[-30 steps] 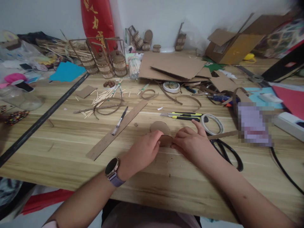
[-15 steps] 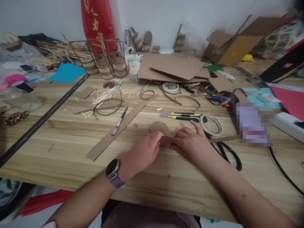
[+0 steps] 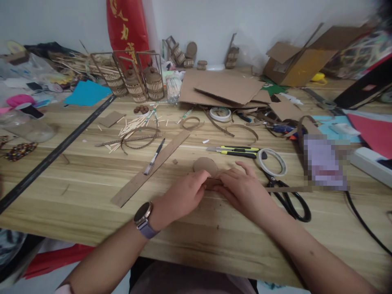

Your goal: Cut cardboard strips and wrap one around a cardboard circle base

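My left hand (image 3: 183, 194) pinches the left side of a small brown cardboard piece (image 3: 213, 183), tilted up off the table. At its other side the fingers of my right hand (image 3: 245, 190) are closed on the edge, with one finger raised. A narrow cardboard strip (image 3: 289, 189) reaches out to the right from under my right hand; its near end is hidden. Just beyond my fingertips a cardboard disc (image 3: 205, 165) lies flat. Black-handled scissors (image 3: 288, 200) rest beneath the strip, beside my right forearm.
Two utility knives (image 3: 239, 152) and a tape roll (image 3: 272, 161) lie past my right hand. To the left, a pen (image 3: 154, 156) rests on a long cardboard strip (image 3: 131, 188). Small stick-sided baskets (image 3: 154, 83) and cardboard sheets (image 3: 220, 83) stand farther back.
My right hand has shifted slightly left, nearer my left hand, covering more of the cardboard piece. The narrow strip's far part has swung lower, across the scissors.
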Tool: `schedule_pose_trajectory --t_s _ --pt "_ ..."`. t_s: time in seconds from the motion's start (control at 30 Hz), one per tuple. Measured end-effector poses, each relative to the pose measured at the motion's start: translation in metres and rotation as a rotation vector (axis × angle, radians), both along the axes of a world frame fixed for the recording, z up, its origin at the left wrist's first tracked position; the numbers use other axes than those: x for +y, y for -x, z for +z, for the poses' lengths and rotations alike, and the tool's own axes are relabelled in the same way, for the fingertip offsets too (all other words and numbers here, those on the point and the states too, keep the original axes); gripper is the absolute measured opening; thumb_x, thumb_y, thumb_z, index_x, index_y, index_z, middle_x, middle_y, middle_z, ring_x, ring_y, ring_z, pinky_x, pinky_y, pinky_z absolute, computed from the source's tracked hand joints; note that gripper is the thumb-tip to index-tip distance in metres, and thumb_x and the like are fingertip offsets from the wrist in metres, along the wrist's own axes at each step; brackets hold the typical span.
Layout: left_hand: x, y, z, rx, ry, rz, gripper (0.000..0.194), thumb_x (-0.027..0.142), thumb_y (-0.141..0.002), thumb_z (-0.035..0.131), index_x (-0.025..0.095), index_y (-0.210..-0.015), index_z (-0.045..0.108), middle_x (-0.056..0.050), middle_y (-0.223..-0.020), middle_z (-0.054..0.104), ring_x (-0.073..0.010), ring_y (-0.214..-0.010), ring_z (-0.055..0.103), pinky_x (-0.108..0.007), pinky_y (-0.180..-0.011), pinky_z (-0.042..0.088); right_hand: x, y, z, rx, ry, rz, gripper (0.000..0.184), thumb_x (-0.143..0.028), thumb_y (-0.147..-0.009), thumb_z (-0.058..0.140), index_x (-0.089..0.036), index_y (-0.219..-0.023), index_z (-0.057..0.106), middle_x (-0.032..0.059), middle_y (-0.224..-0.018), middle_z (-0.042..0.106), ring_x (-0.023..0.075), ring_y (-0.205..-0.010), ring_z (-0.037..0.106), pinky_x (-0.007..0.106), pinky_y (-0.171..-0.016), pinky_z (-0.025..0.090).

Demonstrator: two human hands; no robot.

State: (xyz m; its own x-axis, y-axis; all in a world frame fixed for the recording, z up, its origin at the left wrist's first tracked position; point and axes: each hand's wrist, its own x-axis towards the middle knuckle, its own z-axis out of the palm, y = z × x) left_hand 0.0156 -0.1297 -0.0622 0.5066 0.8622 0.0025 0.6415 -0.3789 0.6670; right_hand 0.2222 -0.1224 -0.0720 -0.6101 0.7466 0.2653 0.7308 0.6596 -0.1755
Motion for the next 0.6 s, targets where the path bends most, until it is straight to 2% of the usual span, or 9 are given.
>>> schedule_pose_trajectory --t_s 0.1,0.2,0.37,0.5,0.6 --pt "0.009 0.01 0.004 -0.067 0.008 -0.004 0.025 0.007 -0.082 0.058 0.02 -0.104 0.06 -0.003 -0.101 0.068 -0.0201 -0.091 0.063 -0.032 -0.08 0.049 0.0 -0.001 0.0 -0.024 -0.036 0.015 0.015 -0.02 -0.094 0.053 -0.021 -0.079 0.056 0.0027 -0.079 0.068 0.0207 -0.078 0.062 0.047 -0.1 0.034" --pt "0.017 0.02 0.005 -0.008 -0.003 0.017 0.029 0.011 -0.076 0.068 0.019 -0.104 0.063 -0.004 -0.103 0.067 -0.0202 -0.092 0.062 -0.031 -0.08 0.049 0.0 -0.001 0.001 -0.028 -0.04 0.031 0.017 -0.021 -0.094 0.052 -0.021 -0.078 0.054 0.0028 -0.079 0.067 0.0201 -0.076 0.062 0.046 -0.099 0.035" --pt "0.018 0.021 0.0 0.191 -0.001 -0.046 0.014 0.014 -0.079 0.066 0.017 -0.093 0.067 -0.006 -0.095 0.067 -0.0232 -0.092 0.062 -0.032 -0.077 0.047 0.001 -0.002 0.0 -0.024 -0.035 0.015 0.016 -0.021 -0.094 0.052 -0.021 -0.079 0.054 0.0023 -0.077 0.067 0.0204 -0.077 0.062 0.047 -0.099 0.034" --pt "0.017 0.016 -0.005 0.206 -0.029 -0.059 0.016 0.014 -0.08 0.065 0.016 -0.096 0.068 -0.008 -0.101 0.069 -0.0254 -0.097 0.062 -0.034 -0.08 0.047 0.001 -0.002 -0.001 -0.037 -0.016 0.01 0.017 -0.022 -0.095 0.052 -0.021 -0.078 0.053 0.0025 -0.079 0.067 0.0206 -0.078 0.062 0.047 -0.1 0.035" --pt "0.017 0.014 -0.006 0.234 -0.019 -0.031 0.014 0.014 -0.08 0.065 0.016 -0.093 0.068 -0.008 -0.097 0.07 -0.0253 -0.094 0.063 -0.033 -0.079 0.047 0.001 -0.002 -0.001 -0.036 0.007 0.005 0.017 -0.023 -0.095 0.053 -0.021 -0.078 0.053 0.0023 -0.079 0.067 0.0211 -0.078 0.062 0.048 -0.1 0.035"
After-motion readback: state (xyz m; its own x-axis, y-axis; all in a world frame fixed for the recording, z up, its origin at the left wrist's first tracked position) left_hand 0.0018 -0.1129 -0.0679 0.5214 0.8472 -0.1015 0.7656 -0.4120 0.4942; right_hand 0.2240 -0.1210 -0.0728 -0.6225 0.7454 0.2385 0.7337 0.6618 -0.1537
